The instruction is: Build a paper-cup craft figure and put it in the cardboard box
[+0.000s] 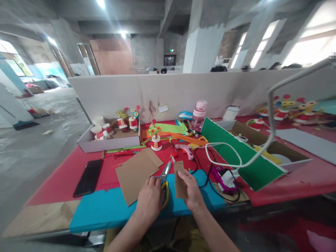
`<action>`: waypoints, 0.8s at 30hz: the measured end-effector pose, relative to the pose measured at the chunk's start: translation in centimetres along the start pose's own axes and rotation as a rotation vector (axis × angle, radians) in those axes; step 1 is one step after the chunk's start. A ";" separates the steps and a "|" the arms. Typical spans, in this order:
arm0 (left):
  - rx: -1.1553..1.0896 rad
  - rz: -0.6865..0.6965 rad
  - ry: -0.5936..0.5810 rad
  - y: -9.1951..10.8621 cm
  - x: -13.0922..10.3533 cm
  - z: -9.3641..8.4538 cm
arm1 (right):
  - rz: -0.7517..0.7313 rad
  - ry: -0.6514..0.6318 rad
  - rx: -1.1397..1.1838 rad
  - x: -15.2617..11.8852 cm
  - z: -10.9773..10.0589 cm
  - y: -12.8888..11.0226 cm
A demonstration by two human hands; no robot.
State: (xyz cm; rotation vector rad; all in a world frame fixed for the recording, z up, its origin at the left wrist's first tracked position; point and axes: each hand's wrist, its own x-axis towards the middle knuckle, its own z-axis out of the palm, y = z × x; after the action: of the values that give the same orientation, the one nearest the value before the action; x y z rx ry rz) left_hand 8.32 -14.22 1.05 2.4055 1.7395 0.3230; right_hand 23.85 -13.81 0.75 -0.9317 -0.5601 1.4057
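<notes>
A narrow strip of brown cardboard (179, 182) stands in my right hand (191, 189), thumb on its face and fingers wrapped behind it. My left hand (151, 196) rests over the handle area of the scissors; its fingers are bent and what lies under them is partly hidden. The scissors (166, 170) have metal blades pointing away from me and a yellow handle loop showing beside the left hand. Larger brown cardboard pieces (136, 171) lie to the left, partly over the blue sheet (102, 210).
A black phone (88, 177) lies at left. Behind are a small paper-cup figure (155, 141), a pink glue gun (186, 150) and a box of cups and figures (111, 144). At right stand a green board (236, 154), a purple power strip (225, 181) and looping cables.
</notes>
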 end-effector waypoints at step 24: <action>-1.396 -0.664 0.323 -16.4 1.8 -4.2 | -0.166 -0.151 -0.433 10.6 4.4 4.0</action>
State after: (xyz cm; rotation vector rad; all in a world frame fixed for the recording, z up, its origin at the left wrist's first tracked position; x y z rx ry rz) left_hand -7.29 -7.35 1.11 0.7904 1.4281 1.2872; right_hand 19.35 -2.95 -2.16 -1.0956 -1.0614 1.2318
